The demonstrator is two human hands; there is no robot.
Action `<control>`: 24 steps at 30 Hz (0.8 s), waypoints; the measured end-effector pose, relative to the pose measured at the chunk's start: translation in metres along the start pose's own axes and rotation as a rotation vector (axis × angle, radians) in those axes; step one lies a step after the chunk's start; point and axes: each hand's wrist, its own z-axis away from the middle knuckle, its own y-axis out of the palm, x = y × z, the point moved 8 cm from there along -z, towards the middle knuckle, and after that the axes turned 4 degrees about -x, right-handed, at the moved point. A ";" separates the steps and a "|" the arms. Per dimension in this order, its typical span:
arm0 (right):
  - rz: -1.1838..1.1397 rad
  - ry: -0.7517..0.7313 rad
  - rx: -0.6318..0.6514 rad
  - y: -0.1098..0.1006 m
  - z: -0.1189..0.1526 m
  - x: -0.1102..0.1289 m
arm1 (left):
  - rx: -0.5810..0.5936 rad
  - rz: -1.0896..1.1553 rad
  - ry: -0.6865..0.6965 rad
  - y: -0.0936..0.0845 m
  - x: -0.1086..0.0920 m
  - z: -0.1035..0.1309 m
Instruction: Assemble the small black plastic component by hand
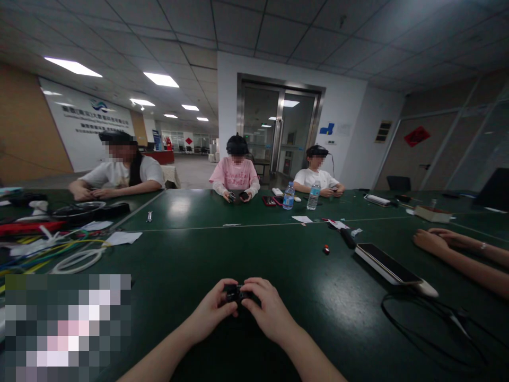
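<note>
Near the front of the dark green table (191, 254), a small black object (237, 293) is gripped between my two hands. My left hand (213, 307) has its fingers and thumb closed on the object's left side. From the right, my right hand (265, 305) pinches the same object, with the thumb low and the fingers over the top. The fingers cover much of it, and its exact shape cannot be made out.
A phone on a white stand (389, 263) and a black cable (401, 331) lie at right, near another person's hands (433, 241). Cables (79, 260) crowd the left. Bottles (288, 196) and three seated people are across the table. A small red object (326, 249) lies ahead.
</note>
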 end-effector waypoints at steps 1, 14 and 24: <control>0.014 -0.004 0.002 0.000 0.000 0.001 | 0.006 0.005 0.001 0.000 0.002 0.000; -0.009 -0.018 0.031 0.000 0.002 0.006 | -0.015 0.014 -0.014 0.002 -0.004 0.001; -0.050 0.050 0.078 0.002 0.003 0.002 | -0.007 -0.016 -0.039 0.002 -0.006 0.003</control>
